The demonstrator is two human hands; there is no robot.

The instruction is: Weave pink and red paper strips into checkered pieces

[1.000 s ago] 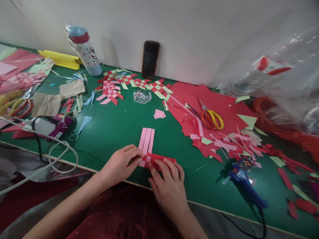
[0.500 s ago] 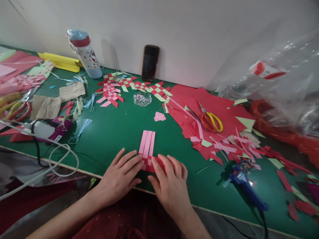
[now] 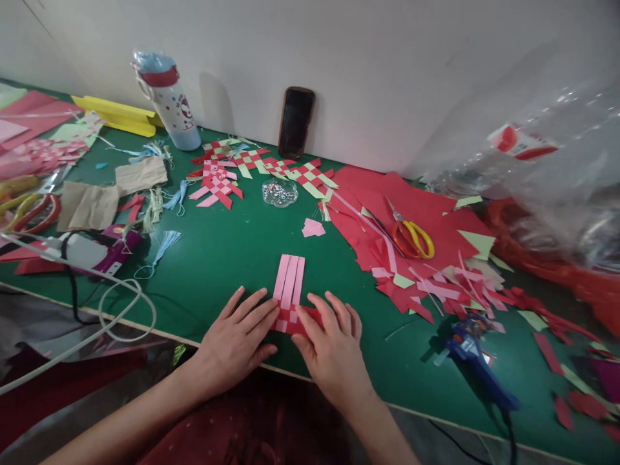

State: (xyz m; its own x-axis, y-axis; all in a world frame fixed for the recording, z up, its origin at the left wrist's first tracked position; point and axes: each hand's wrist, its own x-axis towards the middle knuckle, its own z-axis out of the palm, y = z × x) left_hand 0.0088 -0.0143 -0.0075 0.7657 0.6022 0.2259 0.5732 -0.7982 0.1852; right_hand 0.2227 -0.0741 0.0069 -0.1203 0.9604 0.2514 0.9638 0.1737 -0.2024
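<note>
Paper weave (image 3: 289,316) between left hand (image 3: 237,337) and right hand (image 3: 334,342), apparently under fingertips (image 3: 272,304).

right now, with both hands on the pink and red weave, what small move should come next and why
I'd probably nudge the checked weave snug with the left hand while the right hand steadies the red paper: thin gaps show between the pink strips, and the fingers rest at the weave's two sides.
</note>
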